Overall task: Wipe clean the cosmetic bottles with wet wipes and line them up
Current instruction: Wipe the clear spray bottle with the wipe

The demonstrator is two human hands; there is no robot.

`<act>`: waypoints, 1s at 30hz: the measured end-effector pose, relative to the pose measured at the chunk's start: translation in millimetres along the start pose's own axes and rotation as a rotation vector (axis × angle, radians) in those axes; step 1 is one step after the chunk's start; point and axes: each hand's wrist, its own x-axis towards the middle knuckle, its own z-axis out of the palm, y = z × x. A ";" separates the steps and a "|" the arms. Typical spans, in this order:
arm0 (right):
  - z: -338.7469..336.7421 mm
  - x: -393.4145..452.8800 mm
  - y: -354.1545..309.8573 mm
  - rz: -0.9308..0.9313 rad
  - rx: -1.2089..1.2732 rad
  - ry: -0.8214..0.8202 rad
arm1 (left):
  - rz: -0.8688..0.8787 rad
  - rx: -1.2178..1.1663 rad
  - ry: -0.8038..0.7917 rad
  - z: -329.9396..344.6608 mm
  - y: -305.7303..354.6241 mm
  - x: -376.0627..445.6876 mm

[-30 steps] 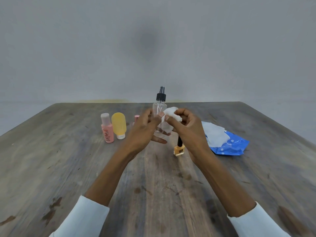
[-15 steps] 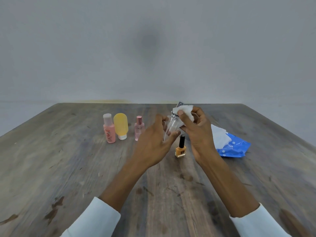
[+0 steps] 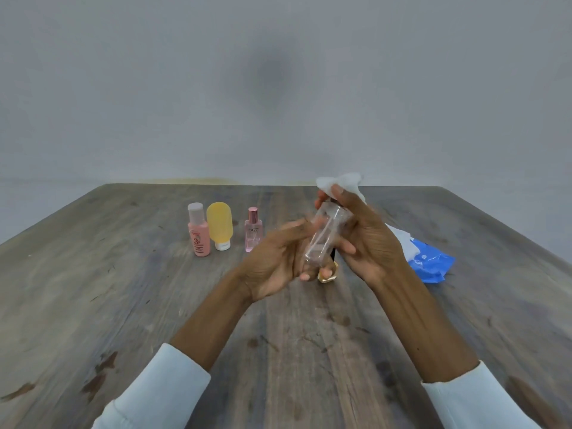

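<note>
Head view: right hand [image 3: 368, 243] pinches wet wipe [image 3: 339, 182] over the clear spray bottle [image 3: 325, 236], left hand [image 3: 278, 261] gripping its base; best to rotate it steadily.

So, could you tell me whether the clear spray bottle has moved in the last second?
Yes: the clear spray bottle has tipped from upright to leaning right, above the nail polish.

Clear spray bottle [image 3: 325, 235] went from upright to tilted, top toward far right. Right hand [image 3: 368, 239] pushed the wipe [image 3: 340, 182] up over the cap; left hand [image 3: 278, 261] slid down near the base.
</note>
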 end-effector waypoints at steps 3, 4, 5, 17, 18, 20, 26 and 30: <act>4.5 -4.5 -5.2 0.036 0.148 -0.115 | -0.030 -0.203 -0.128 1.7 2.6 -4.7; 2.9 -3.4 -4.4 0.028 0.134 -0.120 | -0.021 -0.179 -0.128 -0.6 2.2 -4.1; 1.3 -1.7 -3.5 0.017 0.084 -0.111 | -0.005 -0.126 -0.108 -3.0 1.5 -2.8; -7.8 7.2 15.8 -0.034 -0.522 0.245 | 0.168 1.007 0.591 -23.1 -3.3 0.6; -9.4 8.4 15.2 -0.038 -0.505 0.257 | 0.208 1.082 0.612 -23.0 -3.7 0.5; -12.8 12.5 18.2 -0.028 -0.478 0.316 | 0.289 1.222 0.657 -22.5 -2.6 -0.9; -24.4 16.7 22.2 0.014 -0.355 0.469 | 0.291 1.089 0.685 -20.2 -1.7 1.3; -22.3 15.0 20.1 0.006 -0.378 0.453 | 0.135 0.522 0.415 -12.4 -0.2 3.2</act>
